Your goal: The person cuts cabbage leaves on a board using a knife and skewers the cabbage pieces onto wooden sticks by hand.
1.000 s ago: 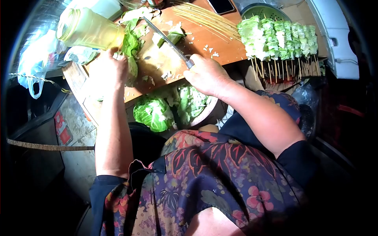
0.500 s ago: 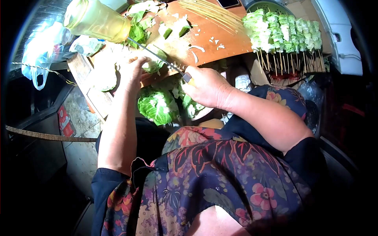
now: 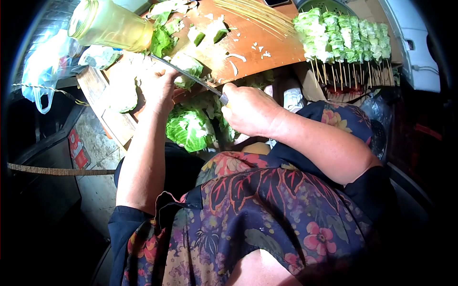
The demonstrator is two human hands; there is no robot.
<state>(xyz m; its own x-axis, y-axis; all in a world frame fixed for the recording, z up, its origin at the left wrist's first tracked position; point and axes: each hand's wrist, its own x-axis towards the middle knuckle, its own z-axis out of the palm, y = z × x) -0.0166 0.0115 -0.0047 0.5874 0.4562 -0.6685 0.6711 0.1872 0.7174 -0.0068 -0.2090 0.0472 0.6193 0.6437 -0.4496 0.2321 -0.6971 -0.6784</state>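
Observation:
My right hand (image 3: 250, 109) is closed around the handle of a long thin knife (image 3: 193, 77), whose blade points up and left over the board. Under the blade lies a piece of green cabbage (image 3: 187, 70). My left hand (image 3: 160, 88) is beside that piece, at its left; glare washes out its fingers, so its grip is unclear. Another pale cabbage piece (image 3: 123, 97) rests left of my left hand. Small green pieces (image 3: 220, 34) and white scraps lie farther back on the orange-brown board (image 3: 248, 52).
A yellowish jar (image 3: 112, 26) lies at the back left near a plastic bag (image 3: 45, 71). Bare skewers (image 3: 257, 16) lie at the back. Skewered cabbage (image 3: 343, 38) stands at the right. Below the board's edge are more cabbage leaves (image 3: 188, 131).
My left hand has come from the jar down to the right, beside a cabbage piece now on the board's near side. My right hand has lowered, bringing the knife over that piece.

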